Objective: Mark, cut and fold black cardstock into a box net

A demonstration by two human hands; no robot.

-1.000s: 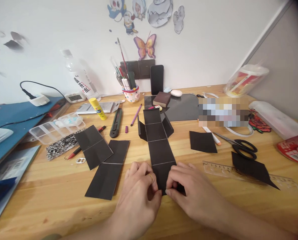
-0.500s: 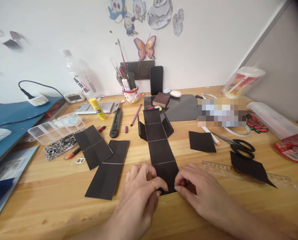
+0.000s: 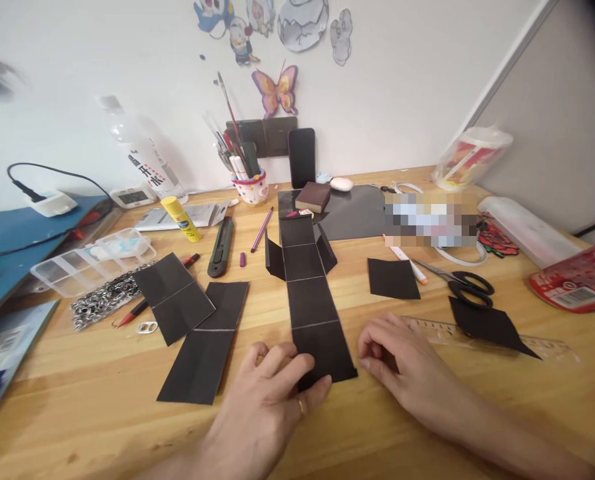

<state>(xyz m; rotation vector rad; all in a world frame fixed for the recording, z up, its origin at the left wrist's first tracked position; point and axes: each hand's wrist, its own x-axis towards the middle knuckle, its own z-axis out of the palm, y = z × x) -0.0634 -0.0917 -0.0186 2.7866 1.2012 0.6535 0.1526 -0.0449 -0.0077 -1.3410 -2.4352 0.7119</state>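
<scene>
A long black card strip [image 3: 314, 300], crossed by pale crease lines, lies lengthwise in front of me with two side flaps folded up near its far end. My left hand [image 3: 277, 393] is closed at the strip's near left corner, fingers bent over the card and thumb along its near edge. Just right of the near right corner, my right hand [image 3: 402, 360] rests with thumb and fingertips pinched together, apart from the card; nothing shows between them. To the left, a creased black card piece [image 3: 174, 297] overlaps another black card piece [image 3: 202, 363].
Scissors [image 3: 464, 283] lie right, near a black card square [image 3: 393, 279] and a clear ruler [image 3: 434, 328] partly under another black scrap [image 3: 490, 327]. A utility knife [image 3: 220, 247], glue stick [image 3: 181, 220], purple pen [image 3: 262, 230] and pen cup [image 3: 250, 188] stand or lie beyond.
The view has shifted slightly, so the desk sits farther left. My right hand has come away from the strip's right edge. My left index finger has shifted left and the thumb now shows.
</scene>
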